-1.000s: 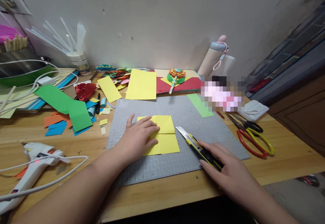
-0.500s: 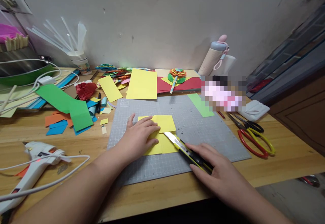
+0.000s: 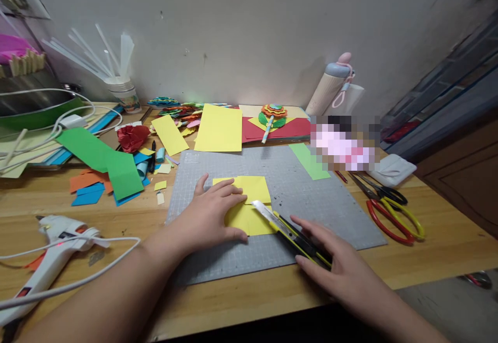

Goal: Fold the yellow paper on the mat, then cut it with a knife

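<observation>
Yellow paper lies on a grey cutting mat, with a horizontal slit between its upper and lower parts. My left hand rests on the paper's left side, fingers stretched out and thumb spread away. In my right hand, a black and yellow utility knife sits loosely between thumb and fingers. Its bare blade points up and left over the paper, near the slit's right end. I cannot tell whether the tip touches the paper. The knife's rear end is partly hidden by the hand.
A glue gun with a white cord lies left. Green paper and scraps are behind it. Scissors lie right of the mat. A paper flower, yellow sheets and a bottle stand or lie along the wall.
My left thumb has spread down and away from the fingers. The right-hand fingers have loosened and shifted slightly right; the blade has come a little away from the slit's edge.
</observation>
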`<control>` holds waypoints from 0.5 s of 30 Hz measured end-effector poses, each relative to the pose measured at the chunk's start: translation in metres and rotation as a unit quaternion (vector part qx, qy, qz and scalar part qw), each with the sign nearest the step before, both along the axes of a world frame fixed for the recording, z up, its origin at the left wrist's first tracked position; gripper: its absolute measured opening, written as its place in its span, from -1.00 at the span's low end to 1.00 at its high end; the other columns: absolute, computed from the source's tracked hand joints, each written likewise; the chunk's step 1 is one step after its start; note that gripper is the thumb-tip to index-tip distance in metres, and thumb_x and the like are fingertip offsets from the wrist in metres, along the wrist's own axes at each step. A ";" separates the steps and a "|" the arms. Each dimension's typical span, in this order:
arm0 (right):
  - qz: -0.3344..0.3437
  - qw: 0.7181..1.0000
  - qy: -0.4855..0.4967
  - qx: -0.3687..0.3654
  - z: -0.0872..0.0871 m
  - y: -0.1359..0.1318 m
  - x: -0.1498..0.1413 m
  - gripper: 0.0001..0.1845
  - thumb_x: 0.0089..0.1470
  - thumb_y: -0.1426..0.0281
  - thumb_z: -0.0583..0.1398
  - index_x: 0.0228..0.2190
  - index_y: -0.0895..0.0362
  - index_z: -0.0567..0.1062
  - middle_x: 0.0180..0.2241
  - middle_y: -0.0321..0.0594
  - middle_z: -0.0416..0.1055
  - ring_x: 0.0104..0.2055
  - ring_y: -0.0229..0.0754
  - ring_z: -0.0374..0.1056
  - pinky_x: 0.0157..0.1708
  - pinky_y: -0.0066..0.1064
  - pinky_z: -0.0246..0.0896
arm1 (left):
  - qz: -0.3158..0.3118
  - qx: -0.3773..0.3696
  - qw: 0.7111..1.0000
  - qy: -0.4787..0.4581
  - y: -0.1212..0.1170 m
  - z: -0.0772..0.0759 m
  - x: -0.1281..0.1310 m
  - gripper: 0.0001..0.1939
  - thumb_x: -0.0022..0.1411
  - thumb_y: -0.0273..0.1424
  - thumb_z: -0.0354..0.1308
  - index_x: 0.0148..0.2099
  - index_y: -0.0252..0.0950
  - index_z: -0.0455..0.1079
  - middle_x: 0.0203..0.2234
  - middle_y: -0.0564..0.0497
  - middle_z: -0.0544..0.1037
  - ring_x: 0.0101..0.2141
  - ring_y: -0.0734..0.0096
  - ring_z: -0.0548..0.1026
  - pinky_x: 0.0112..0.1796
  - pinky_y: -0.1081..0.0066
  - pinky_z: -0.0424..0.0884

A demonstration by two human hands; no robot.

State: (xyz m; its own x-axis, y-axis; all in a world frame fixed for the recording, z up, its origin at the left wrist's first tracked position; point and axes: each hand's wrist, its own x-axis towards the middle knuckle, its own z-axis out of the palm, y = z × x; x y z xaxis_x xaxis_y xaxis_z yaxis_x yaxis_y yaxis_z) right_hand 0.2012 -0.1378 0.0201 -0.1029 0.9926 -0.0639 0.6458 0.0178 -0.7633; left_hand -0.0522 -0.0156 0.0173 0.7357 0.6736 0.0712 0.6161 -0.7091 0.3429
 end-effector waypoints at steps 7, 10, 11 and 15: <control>-0.075 0.992 0.076 -0.069 0.000 -0.007 0.012 -0.53 0.06 0.21 0.20 0.01 0.07 0.39 -0.06 -0.08 0.45 -0.06 0.03 0.41 -0.13 -0.15 0.39 | -0.040 0.007 0.999 0.032 -0.002 0.010 -0.005 -0.35 0.03 0.02 0.27 0.12 -0.10 0.28 0.17 -0.01 0.35 0.26 0.06 0.08 0.19 -0.13 -0.52; -0.024 0.996 0.050 -0.066 0.007 -0.012 0.017 -0.57 0.15 0.20 0.15 0.03 0.02 0.41 -0.01 -0.11 0.43 0.04 0.00 0.34 0.01 -0.13 0.30 | -0.047 0.007 0.998 0.033 -0.001 0.011 -0.005 -0.47 0.03 -0.01 0.29 0.00 -0.09 0.34 0.15 0.02 0.37 0.25 0.05 0.10 0.19 -0.15 -0.52; 0.002 0.998 0.026 -0.055 0.010 -0.013 0.019 -0.61 0.17 0.21 0.14 0.02 0.00 0.43 0.00 -0.13 0.43 0.07 0.00 0.32 0.04 -0.12 0.27 | -0.050 0.009 0.998 0.032 -0.001 0.011 -0.005 -0.51 0.02 -0.02 0.29 -0.03 -0.08 0.36 0.15 0.04 0.38 0.25 0.04 0.10 0.19 -0.16 -0.52; 0.101 0.989 -0.100 0.038 0.017 -0.020 0.022 -0.61 0.18 0.34 0.13 0.04 -0.13 0.43 -0.04 -0.16 0.42 -0.01 -0.08 0.37 -0.06 -0.19 0.35 | -0.057 0.020 0.998 0.033 -0.001 0.012 -0.005 -0.55 0.02 -0.03 0.30 -0.07 -0.06 0.41 0.11 0.05 0.41 0.24 0.02 0.13 0.18 -0.17 -0.51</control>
State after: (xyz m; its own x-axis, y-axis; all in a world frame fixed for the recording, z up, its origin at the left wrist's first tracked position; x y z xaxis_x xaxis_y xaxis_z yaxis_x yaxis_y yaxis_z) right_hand 0.2237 -0.1577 0.0366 -0.2933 0.9556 -0.0287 0.7610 0.2152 -0.6120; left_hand -0.0570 -0.0163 0.0291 0.8112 0.5830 0.0451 0.5513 -0.7882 0.2737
